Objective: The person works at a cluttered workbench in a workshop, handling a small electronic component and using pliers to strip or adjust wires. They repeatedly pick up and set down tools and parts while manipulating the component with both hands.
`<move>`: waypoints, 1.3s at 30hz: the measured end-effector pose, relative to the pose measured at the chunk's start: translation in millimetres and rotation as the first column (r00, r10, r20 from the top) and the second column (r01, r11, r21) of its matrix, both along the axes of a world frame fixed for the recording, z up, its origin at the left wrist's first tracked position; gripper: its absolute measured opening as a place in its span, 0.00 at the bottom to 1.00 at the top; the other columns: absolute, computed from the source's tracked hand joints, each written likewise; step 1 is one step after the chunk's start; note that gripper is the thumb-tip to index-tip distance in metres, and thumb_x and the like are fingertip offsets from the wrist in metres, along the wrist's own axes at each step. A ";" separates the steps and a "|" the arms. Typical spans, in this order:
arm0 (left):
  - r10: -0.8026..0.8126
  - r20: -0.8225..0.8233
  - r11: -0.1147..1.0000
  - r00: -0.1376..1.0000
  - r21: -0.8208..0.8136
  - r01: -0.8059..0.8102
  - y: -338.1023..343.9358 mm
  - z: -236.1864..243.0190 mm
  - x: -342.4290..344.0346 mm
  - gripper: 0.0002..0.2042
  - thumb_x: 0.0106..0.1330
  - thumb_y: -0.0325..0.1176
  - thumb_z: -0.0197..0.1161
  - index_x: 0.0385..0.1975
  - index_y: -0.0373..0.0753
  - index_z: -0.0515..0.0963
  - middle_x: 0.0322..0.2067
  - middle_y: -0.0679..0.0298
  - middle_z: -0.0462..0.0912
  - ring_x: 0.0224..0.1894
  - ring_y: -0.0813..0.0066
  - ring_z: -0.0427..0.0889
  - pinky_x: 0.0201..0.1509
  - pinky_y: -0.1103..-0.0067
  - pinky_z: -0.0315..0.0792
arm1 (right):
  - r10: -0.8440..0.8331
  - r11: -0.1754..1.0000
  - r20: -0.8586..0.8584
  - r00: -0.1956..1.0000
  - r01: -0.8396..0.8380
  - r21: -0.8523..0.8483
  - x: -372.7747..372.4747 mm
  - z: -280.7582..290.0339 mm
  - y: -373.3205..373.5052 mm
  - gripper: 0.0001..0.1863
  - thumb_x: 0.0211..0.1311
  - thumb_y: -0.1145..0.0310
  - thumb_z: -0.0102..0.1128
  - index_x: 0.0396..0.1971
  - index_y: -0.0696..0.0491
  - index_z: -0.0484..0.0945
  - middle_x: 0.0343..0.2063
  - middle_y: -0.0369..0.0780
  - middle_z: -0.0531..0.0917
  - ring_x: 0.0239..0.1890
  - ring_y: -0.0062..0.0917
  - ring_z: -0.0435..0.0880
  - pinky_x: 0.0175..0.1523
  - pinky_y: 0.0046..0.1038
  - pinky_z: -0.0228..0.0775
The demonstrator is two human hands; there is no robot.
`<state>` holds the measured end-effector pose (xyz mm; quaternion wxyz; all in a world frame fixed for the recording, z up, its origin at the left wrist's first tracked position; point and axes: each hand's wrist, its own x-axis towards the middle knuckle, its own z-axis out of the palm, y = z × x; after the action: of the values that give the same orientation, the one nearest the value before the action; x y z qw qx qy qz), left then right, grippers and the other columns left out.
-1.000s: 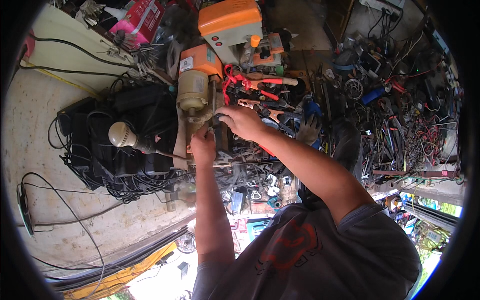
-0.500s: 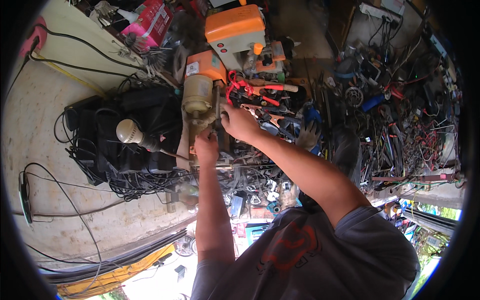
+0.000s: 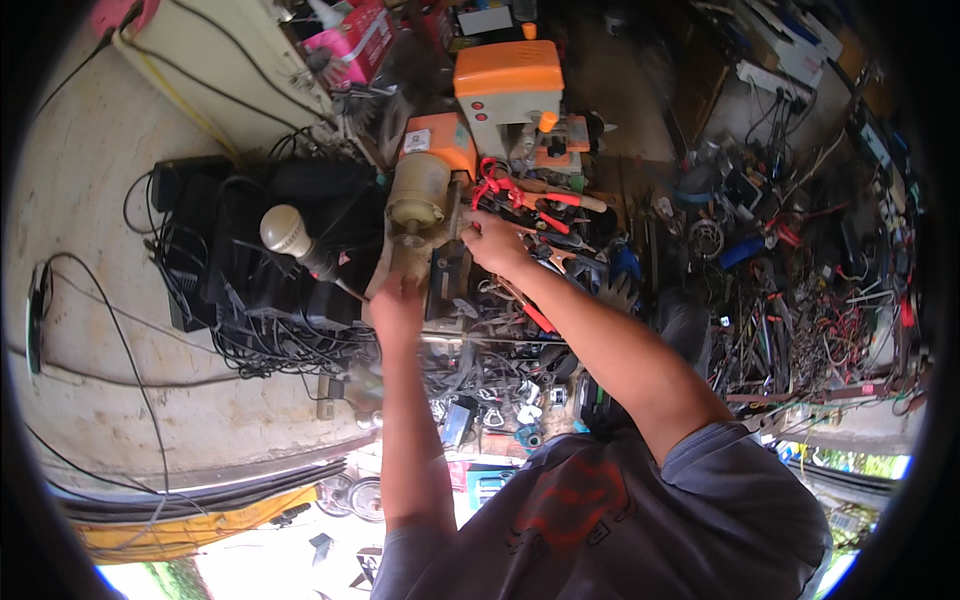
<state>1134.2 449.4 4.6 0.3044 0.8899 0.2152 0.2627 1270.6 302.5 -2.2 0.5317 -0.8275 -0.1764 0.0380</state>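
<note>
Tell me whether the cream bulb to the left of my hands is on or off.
Off, it seems: the cream bulb looks dull, with no bright glare anywhere on it.

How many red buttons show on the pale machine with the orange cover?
2: the upper red button and the lower red button, on the pale body below the orange cover. Any on its far sides would be hidden.

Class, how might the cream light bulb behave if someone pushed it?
The light bulb is probably slippery and perhaps fragile, judging by its smooth, rounded dome. Pushed, it would likely tilt with its dark holder, perhaps wobbling, since a slender stem shows beyond.
</note>
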 end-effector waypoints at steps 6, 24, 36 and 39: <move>-0.192 0.204 0.866 0.960 -0.426 0.264 22.4 -31.4 -53.7 0.37 0.54 0.30 0.72 0.65 0.33 0.63 0.61 0.53 0.70 0.64 0.64 0.68 0.67 0.74 0.60 | 0.154 0.988 0.142 0.978 -0.155 -0.004 3.1 8.9 28.4 0.20 0.59 0.63 0.53 0.49 0.55 0.78 0.37 0.52 0.83 0.42 0.46 0.82 0.49 0.39 0.73; -0.460 0.282 0.484 0.842 -0.715 0.504 66.2 -49.2 -45.3 0.50 0.45 0.22 0.76 0.71 0.37 0.53 0.64 0.58 0.66 0.63 0.71 0.64 0.68 0.78 0.57 | 0.193 0.937 0.297 0.935 -0.087 -0.337 -1.1 14.6 86.0 0.16 0.63 0.58 0.47 0.35 0.53 0.80 0.31 0.53 0.82 0.37 0.52 0.80 0.43 0.46 0.72; -0.427 0.345 0.557 0.836 -0.628 0.544 68.3 -72.5 -36.6 0.43 0.46 0.24 0.77 0.64 0.35 0.61 0.56 0.59 0.73 0.56 0.72 0.72 0.62 0.75 0.67 | 0.258 0.895 0.458 0.851 -0.031 -0.445 16.5 7.4 90.5 0.20 0.63 0.59 0.43 0.36 0.61 0.78 0.35 0.58 0.80 0.41 0.53 0.79 0.49 0.47 0.70; -0.392 0.392 0.493 0.832 -0.674 0.550 66.5 -75.1 -36.2 0.41 0.47 0.24 0.77 0.63 0.36 0.63 0.53 0.60 0.75 0.54 0.73 0.73 0.59 0.76 0.68 | 0.302 0.849 0.459 0.836 -0.017 -0.529 20.6 10.0 91.8 0.19 0.63 0.59 0.43 0.36 0.60 0.77 0.37 0.57 0.80 0.42 0.52 0.79 0.49 0.46 0.70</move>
<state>1098.0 515.9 -70.4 0.7295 0.6702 0.0233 0.1346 1291.1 394.3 7.8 0.2227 -0.8967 -0.3697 -0.0990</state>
